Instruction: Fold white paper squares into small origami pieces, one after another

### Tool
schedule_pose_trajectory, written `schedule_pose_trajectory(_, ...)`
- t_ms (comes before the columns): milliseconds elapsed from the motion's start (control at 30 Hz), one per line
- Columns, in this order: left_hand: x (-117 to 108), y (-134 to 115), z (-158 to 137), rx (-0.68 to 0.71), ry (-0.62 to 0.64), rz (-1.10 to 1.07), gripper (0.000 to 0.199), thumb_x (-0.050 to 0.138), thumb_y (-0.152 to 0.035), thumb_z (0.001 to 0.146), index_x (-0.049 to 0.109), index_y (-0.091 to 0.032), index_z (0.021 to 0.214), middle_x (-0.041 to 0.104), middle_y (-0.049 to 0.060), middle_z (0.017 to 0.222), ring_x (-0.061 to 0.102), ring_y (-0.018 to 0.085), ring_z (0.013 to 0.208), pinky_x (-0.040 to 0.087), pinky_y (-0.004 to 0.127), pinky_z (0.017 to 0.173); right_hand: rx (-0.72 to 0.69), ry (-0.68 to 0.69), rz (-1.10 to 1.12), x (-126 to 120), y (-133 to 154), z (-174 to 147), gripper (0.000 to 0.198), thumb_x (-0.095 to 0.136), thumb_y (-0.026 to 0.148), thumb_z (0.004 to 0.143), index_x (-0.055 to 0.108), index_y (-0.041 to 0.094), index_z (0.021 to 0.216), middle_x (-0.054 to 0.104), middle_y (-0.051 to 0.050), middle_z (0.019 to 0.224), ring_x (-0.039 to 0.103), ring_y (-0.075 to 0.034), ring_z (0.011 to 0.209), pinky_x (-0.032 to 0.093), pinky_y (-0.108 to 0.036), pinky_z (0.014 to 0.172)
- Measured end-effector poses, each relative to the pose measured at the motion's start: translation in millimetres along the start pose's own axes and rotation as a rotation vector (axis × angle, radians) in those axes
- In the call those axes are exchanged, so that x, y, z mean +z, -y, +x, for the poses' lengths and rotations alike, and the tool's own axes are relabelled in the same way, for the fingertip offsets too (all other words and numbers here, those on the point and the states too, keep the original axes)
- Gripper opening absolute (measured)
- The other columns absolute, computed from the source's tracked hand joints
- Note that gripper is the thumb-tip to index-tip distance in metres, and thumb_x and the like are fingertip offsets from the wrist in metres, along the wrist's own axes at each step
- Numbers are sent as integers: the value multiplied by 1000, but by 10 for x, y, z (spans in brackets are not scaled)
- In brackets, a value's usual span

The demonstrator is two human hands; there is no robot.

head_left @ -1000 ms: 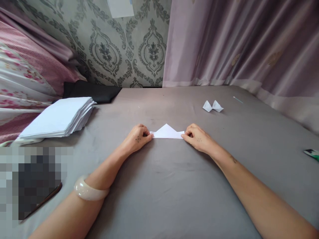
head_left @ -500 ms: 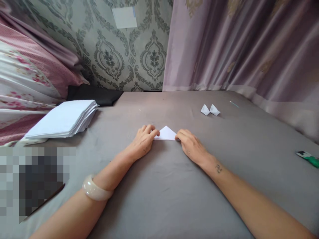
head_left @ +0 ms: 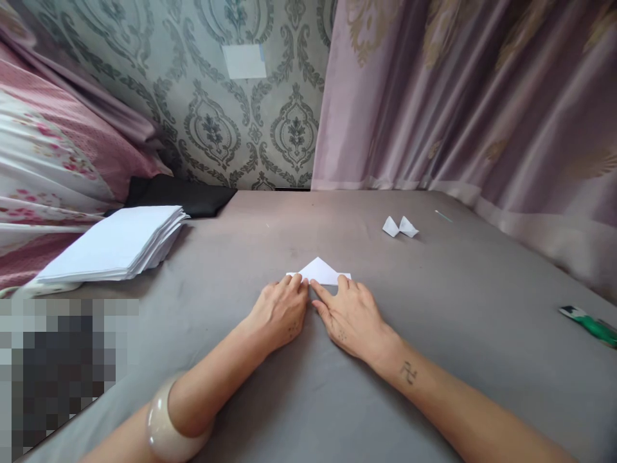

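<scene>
A small folded sheet of white paper (head_left: 319, 271) lies flat on the grey cloth, its pointed peak facing away from me and a thin strip showing at either side. My left hand (head_left: 284, 307) is curled at its near left edge, fingers close together on the paper; the thumb tip is hard to make out. From the right, my right hand (head_left: 351, 312) presses fingertips onto the near edge, with index finger and thumb spread apart. Both hands' fingertips almost meet at the middle of that edge.
A white folded paper piece with two peaks (head_left: 400, 227) stands at the back right, near a thin stick (head_left: 443, 216). A green-handled tool (head_left: 590, 326) lies at far right. A paper stack (head_left: 116, 244) and black item (head_left: 183, 195) sit left. Curtains (head_left: 385, 96) border the surface.
Both hands have moved from the paper's side corners inward to the middle of its near edge. My right fingers have spread. The side strips now show, and the view has tilted up slightly.
</scene>
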State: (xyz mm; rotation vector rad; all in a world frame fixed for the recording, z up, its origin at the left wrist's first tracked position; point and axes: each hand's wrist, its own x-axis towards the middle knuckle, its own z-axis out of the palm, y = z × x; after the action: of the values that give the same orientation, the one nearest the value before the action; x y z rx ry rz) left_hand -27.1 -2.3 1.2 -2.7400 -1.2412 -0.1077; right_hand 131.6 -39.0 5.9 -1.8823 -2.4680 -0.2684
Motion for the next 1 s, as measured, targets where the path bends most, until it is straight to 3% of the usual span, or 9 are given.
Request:
schedule_pose_trajectory(167,-15,-12,-34,12,-8,8,30,31,-26,92,59,-16,100,56,12,98,54,25,89,45,35,66,6,14,27,4,-39,-5,46,25,43,96,46,31,135,54,-14,99,52,-25,88,40,-35,73)
schedule_pose_trajectory(300,-33,-37,-29,-14,7,12,30,32,-24,92,60,-16,96,57,13,98,54,24,90,45,34,66,6,17,58,-6,-104,-28,47,24,39,97,48,23,134,55,-13,104,52,-24,93,43,-35,74)
schedule_pose_trajectory(500,-63,-65,-30,-86,54,-10,30,32,-23,92,60,-15,99,59,14,98,56,23,88,46,31,61,15,36,97,-5,-214,-53,41,28,30,96,55,11,120,56,-14,106,53,-23,95,47,-32,72)
schedule_pose_trajectory(733,-56,-87,-49,-130,87,31,31,32,-22,92,62,-14,91,59,13,91,57,22,80,41,29,54,64,98,114,-79,-274,-75,35,33,20,91,58,8,111,55,-15,103,52,-25,93,45,-32,65)
schedule_pose_trajectory(867,-48,-42,-14,-159,67,27,37,29,-29,95,62,-14,90,59,13,90,57,22,80,42,31,60,95,119,130,-94,-362,-75,30,36,11,85,64,10,93,58,-14,99,54,-23,88,44,-31,68)
schedule_pose_trajectory(1000,28,113,59,-100,-25,-19,43,29,-39,95,62,-14,83,59,12,89,55,24,84,44,37,73,190,10,319,51,-597,43,33,37,6,79,68,16,84,65,-9,93,58,-20,87,42,-29,75)
